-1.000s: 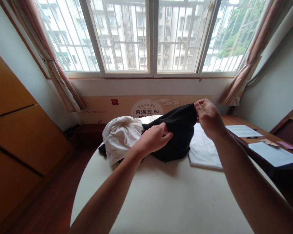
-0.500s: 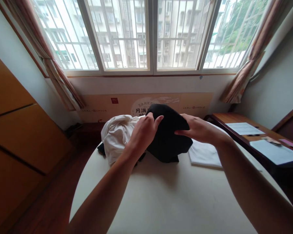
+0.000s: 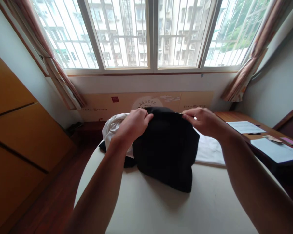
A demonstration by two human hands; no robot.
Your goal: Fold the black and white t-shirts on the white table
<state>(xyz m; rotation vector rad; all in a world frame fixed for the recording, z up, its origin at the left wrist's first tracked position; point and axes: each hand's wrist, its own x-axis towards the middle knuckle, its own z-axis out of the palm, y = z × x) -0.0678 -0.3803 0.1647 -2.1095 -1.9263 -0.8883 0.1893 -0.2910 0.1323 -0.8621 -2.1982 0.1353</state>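
Observation:
A black garment (image 3: 166, 149) hangs spread out above a round white table (image 3: 166, 208), its lower edge resting on the tabletop. My left hand (image 3: 133, 125) is closed on the garment's top edge at the left. My right hand (image 3: 203, 122) pinches the same top edge at the right. A crumpled white garment (image 3: 113, 128) lies on the table just behind my left hand. A folded white cloth (image 3: 210, 151) lies flat to the right of the black garment.
A wooden desk (image 3: 263, 136) with papers and a pen stands at the right. Wooden cabinets (image 3: 17, 136) line the left wall. A printed cardboard panel (image 3: 127, 102) leans under the barred window (image 3: 148, 35). Curtains hang at both sides.
The black garment was bunched between my hands; now both hands have moved apart along its top edge and it hangs opened out, lower and closer to me.

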